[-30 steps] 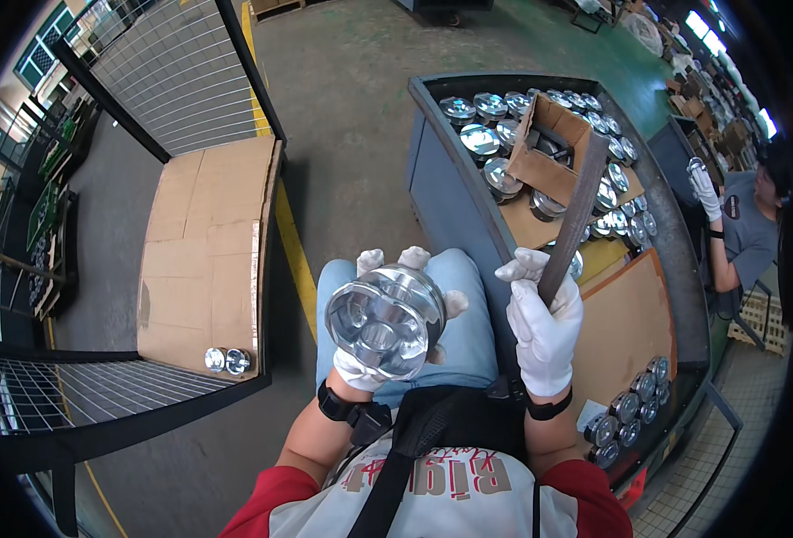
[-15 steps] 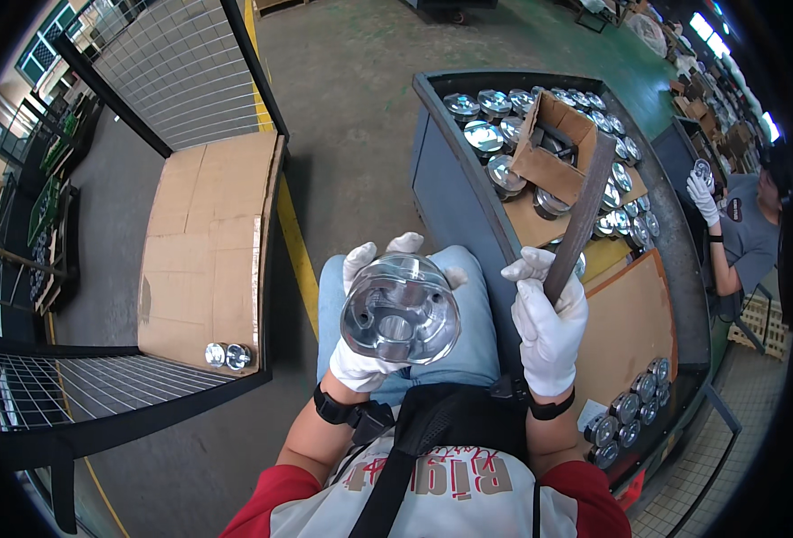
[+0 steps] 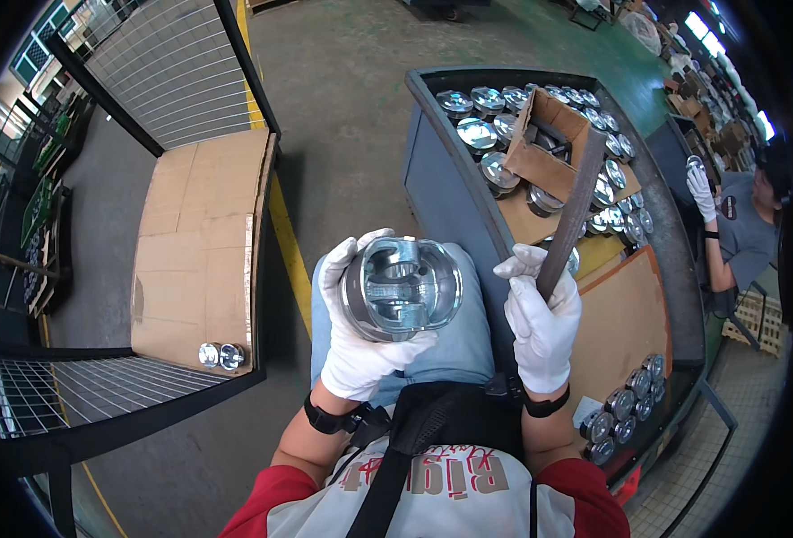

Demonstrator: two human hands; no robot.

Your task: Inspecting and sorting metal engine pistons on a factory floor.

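Observation:
My gloved left hand is wrapped round the side and underside of a shiny metal piston above my lap. The piston's hollow inside faces up toward me, with its pin bosses showing. To its right, my gloved right hand grips the lower end of a long, flat, dark grey-brown bar, file-like in shape. The bar slants up and to the right, apart from the piston, its upper part in front of a blue-grey bin.
The blue-grey bin at my right holds many pistons, a small cardboard box and a cardboard sheet. At left, a wire-sided cart lined with cardboard bears two pistons. A co-worker stands far right, holding a piston.
The piston has turned in my left hand, so its hollow side now faces up more squarely. My left fingers have shifted to its left side. The right hand still holds the bar.

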